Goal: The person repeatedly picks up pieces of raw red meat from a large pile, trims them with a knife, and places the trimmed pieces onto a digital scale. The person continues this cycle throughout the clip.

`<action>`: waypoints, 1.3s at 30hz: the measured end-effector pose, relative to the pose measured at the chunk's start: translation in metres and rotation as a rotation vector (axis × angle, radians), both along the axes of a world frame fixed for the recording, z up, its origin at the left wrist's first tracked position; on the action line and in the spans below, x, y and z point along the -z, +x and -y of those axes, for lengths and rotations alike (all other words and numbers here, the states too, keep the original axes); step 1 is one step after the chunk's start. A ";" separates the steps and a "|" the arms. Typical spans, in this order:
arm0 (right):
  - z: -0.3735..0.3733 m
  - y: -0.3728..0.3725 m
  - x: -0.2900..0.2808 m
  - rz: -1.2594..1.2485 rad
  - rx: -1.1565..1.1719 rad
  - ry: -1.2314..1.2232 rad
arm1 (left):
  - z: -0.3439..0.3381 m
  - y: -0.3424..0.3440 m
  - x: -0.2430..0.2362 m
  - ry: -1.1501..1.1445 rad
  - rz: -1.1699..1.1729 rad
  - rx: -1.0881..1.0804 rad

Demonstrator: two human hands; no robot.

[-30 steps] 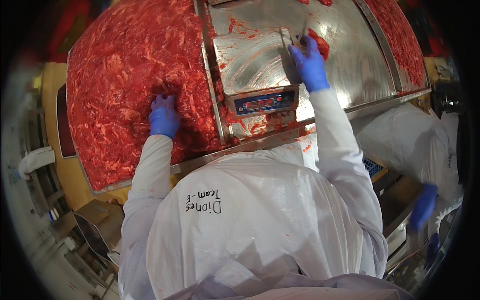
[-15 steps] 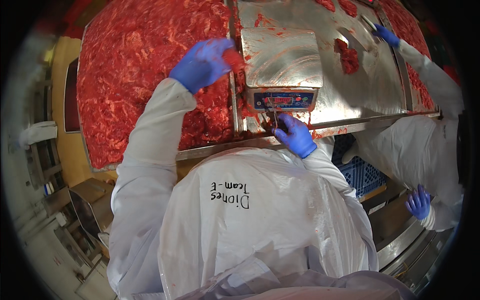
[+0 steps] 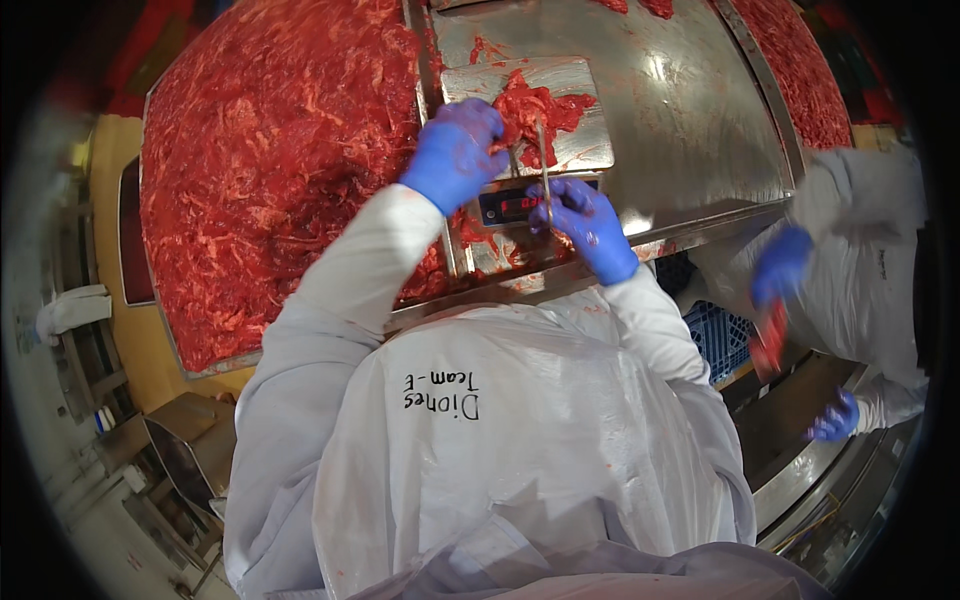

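Nearest, the wearer's white apron, marked with dark handwriting; a blue crate just to its right, low, below the table edge; sleeves white, gloves blue on both hands.

Right hand at the front of the scale, fingers drawn in narrow around a slim metal tool; the tool points away from the body, passes over the lit display, and its far end reaches the meat portion; whether the tip pierces or only touches, cannot tell.

Left hand a little farther out, over the scale's left edge, fingers curled at the left side of the same portion; whether they grip it, cannot tell. The portion, red and ragged, lies on the metal scale plate.

Left of the scale, past a metal divider, a broad mass of ground-looking red meat; right of it, a steel tabletop; two red scraps at the far edge; more meat beyond the right divider.

Far right, a co-worker's blue-gloved hand, blurred, with a red piece below it.
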State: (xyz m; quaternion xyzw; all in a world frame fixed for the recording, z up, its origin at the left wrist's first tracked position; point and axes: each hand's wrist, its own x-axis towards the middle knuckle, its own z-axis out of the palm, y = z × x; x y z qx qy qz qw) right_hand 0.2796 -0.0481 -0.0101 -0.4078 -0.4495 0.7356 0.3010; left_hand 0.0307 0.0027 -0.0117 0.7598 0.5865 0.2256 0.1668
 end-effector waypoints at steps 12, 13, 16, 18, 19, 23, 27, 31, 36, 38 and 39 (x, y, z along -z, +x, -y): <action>-0.004 0.037 0.026 -0.252 -0.287 -0.155 | 0.018 -0.005 -0.016 -0.343 0.250 -0.178; -0.004 0.030 0.028 -0.283 -0.247 -0.245 | 0.022 -0.002 -0.016 -0.335 0.279 -0.167; -0.011 -0.002 0.032 -0.305 -0.157 -0.378 | 0.035 0.014 -0.015 -0.435 0.245 -0.015; -0.025 -0.014 0.027 -0.229 -0.146 -0.285 | 0.033 0.010 -0.009 -0.382 0.232 -0.001; -0.026 -0.014 0.033 -0.239 -0.115 -0.307 | 0.032 0.001 -0.006 -0.365 0.249 -0.024; -0.017 0.010 0.035 -0.192 -0.212 -0.356 | 0.034 -0.029 -0.005 -0.425 0.331 -0.083; -0.021 -0.021 0.013 -0.234 -0.115 -0.358 | 0.042 -0.010 -0.013 -0.483 0.268 0.043; -0.035 -0.027 0.040 -0.265 -0.076 -0.309 | 0.054 -0.024 -0.015 -0.525 0.306 0.143; -0.007 -0.025 0.037 0.018 -0.435 -0.251 | 0.082 -0.124 0.058 -0.332 -0.128 -0.111; 0.012 -0.019 0.053 0.111 -0.643 -0.193 | 0.092 -0.144 0.043 -0.356 -0.379 -0.278; 0.018 -0.011 0.047 0.109 -0.631 -0.089 | 0.098 -0.151 0.040 -0.225 -0.306 -0.314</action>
